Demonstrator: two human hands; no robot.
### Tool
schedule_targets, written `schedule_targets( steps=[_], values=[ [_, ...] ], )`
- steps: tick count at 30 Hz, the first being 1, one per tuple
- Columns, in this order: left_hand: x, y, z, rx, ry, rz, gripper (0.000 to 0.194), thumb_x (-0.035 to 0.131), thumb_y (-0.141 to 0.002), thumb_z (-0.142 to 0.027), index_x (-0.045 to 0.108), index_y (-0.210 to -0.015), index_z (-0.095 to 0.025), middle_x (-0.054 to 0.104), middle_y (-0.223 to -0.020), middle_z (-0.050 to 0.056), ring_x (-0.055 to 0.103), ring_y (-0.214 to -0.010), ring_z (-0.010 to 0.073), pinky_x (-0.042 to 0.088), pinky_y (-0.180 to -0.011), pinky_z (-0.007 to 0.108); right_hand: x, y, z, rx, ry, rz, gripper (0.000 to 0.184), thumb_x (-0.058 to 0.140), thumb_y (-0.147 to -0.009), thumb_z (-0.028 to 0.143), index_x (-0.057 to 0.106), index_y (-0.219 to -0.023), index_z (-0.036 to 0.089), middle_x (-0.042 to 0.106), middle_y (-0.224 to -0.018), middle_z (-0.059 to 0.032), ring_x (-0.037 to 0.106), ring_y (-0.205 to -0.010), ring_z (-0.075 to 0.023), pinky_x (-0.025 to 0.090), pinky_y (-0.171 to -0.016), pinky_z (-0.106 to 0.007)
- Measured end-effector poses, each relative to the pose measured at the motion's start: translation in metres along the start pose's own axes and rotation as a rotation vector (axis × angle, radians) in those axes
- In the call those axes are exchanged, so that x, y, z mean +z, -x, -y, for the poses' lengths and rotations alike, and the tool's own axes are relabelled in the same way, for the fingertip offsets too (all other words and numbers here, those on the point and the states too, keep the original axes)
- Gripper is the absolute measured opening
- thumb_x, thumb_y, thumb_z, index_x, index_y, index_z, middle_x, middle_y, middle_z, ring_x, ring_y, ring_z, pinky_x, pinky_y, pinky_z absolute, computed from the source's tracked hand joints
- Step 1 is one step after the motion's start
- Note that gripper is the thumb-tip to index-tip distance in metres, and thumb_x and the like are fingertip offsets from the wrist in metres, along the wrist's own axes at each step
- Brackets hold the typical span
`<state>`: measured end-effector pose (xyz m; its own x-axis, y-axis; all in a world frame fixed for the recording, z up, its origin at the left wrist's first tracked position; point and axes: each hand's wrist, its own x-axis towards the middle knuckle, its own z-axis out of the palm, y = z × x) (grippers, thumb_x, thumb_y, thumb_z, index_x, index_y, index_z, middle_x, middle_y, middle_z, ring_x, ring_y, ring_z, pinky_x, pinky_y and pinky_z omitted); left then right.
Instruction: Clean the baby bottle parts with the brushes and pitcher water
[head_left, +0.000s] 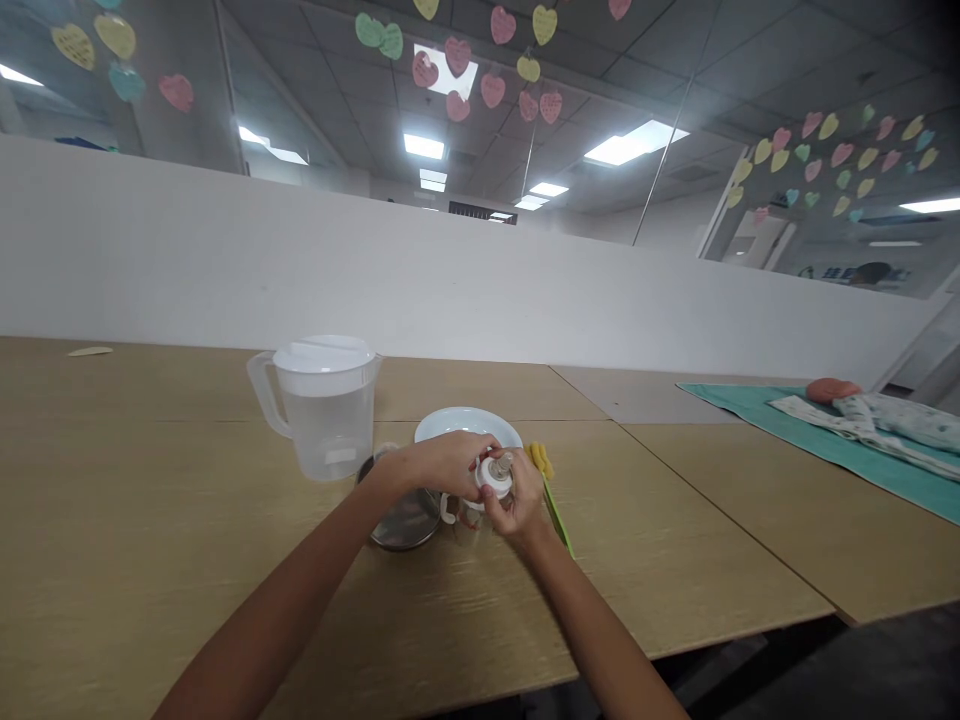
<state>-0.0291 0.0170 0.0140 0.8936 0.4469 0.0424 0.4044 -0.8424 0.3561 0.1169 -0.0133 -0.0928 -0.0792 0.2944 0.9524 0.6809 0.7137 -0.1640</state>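
Observation:
Both hands meet at a baby bottle [496, 482] with a white collar, a teat on top and a clear body below. A white side handle [448, 509] sticks out on its left. My left hand [454, 462] is closed against the left of the collar, its fingertips partly hidden behind it. On the other side, my right hand [522, 497] grips the collar with thumb and fingers. Directly behind is a white bowl [466, 416]. A round metal dish [405, 525] lies under my left wrist, partly covered. Close to my right hand is a bottle brush with a yellow sponge head [541, 459] and green handle.
A clear lidded pitcher [330, 420] stands to the left, holding clear liquid. At the far right, a teal mat [720, 398] bears cloths [900, 420] and an orange-brown object [831, 390]. A white low wall [450, 290] borders the wooden table [187, 560] at the back.

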Motion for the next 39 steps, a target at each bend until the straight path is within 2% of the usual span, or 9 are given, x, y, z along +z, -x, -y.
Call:
schedule_targets(
  steps=[5, 14, 19, 24, 29, 32, 35, 39],
  values=[
    [0.002, -0.001, 0.003, 0.033, 0.021, 0.003, 0.036, 0.061, -0.061, -0.023, 0.050, -0.095, -0.019, 0.058, -0.092, 0.002, 0.054, -0.083, 0.0184, 0.040, -0.068, 0.024, 0.000, 0.001, 0.000, 0.026, -0.016, 0.043, 0.022, 0.046, -0.076, 0.030, 0.047, -0.094, 0.017, 0.052, -0.079, -0.0058, 0.051, -0.072, -0.0193, 0.043, -0.062, -0.032],
    [0.003, 0.000, 0.007, 0.032, 0.108, 0.005, 0.055, 0.066, -0.055, -0.020, 0.047, -0.107, -0.020, 0.058, -0.100, 0.003, 0.055, -0.088, 0.0203, 0.042, -0.071, 0.026, 0.002, 0.002, -0.003, 0.031, -0.012, 0.132, 0.023, 0.045, -0.078, 0.034, 0.049, -0.092, 0.017, 0.051, -0.076, -0.0053, 0.051, -0.068, -0.0186, 0.041, -0.060, -0.030],
    [0.014, -0.005, 0.014, -0.056, 0.229, 0.091, 0.062, 0.069, -0.052, -0.022, 0.045, -0.109, -0.021, 0.060, -0.100, 0.003, 0.058, -0.087, 0.0224, 0.043, -0.069, 0.028, 0.001, 0.004, -0.005, 0.092, -0.027, 0.183, 0.024, 0.038, -0.082, 0.039, 0.049, -0.085, 0.017, 0.052, -0.071, -0.0045, 0.050, -0.065, -0.0181, 0.038, -0.058, -0.029],
    [0.016, -0.006, 0.018, -0.064, 0.242, 0.085, 0.075, 0.072, -0.050, -0.022, 0.039, -0.118, -0.022, 0.061, -0.097, 0.003, 0.060, -0.081, 0.0209, 0.043, -0.065, 0.026, 0.001, 0.007, -0.008, 0.115, -0.015, 0.194, 0.030, 0.033, -0.085, 0.045, 0.045, -0.076, 0.019, 0.050, -0.063, -0.0022, 0.048, -0.057, -0.0173, 0.034, -0.053, -0.028],
    [0.013, -0.005, 0.015, -0.069, 0.184, 0.089, 0.068, 0.071, -0.051, -0.026, 0.043, -0.113, -0.021, 0.062, -0.092, 0.001, 0.059, -0.080, 0.0202, 0.042, -0.061, 0.024, 0.003, 0.009, -0.008, 0.213, -0.157, 0.168, 0.038, 0.033, -0.083, 0.052, 0.044, -0.095, 0.018, 0.057, -0.072, -0.0032, 0.054, -0.063, -0.0188, 0.039, -0.058, -0.030],
    [0.015, -0.006, 0.015, -0.103, 0.166, 0.116, 0.067, 0.070, -0.052, -0.028, 0.043, -0.113, -0.020, 0.063, -0.089, 0.001, 0.059, -0.076, 0.0197, 0.042, -0.059, 0.024, 0.003, 0.008, -0.006, 0.225, -0.208, 0.181, 0.039, 0.033, -0.083, 0.055, 0.045, -0.093, 0.019, 0.055, -0.073, -0.0032, 0.053, -0.065, -0.0194, 0.039, -0.059, -0.030],
    [0.017, -0.006, 0.017, -0.098, 0.161, 0.094, 0.075, 0.070, -0.052, -0.028, 0.038, -0.119, -0.020, 0.062, -0.091, 0.001, 0.060, -0.076, 0.0193, 0.042, -0.060, 0.024, 0.004, 0.006, -0.004, 0.194, -0.244, 0.192, 0.041, 0.031, -0.083, 0.056, 0.046, -0.093, 0.019, 0.052, -0.081, -0.0048, 0.051, -0.073, -0.0204, 0.039, -0.063, -0.032],
    [0.019, -0.005, 0.018, -0.082, 0.165, 0.085, 0.077, 0.069, -0.051, -0.027, 0.036, -0.120, -0.021, 0.062, -0.091, 0.001, 0.060, -0.076, 0.0192, 0.042, -0.058, 0.024, 0.004, 0.003, -0.002, 0.164, -0.229, 0.190, 0.035, 0.034, -0.082, 0.052, 0.045, -0.091, 0.019, 0.049, -0.083, -0.0050, 0.048, -0.077, -0.0205, 0.039, -0.068, -0.034]
  ],
)
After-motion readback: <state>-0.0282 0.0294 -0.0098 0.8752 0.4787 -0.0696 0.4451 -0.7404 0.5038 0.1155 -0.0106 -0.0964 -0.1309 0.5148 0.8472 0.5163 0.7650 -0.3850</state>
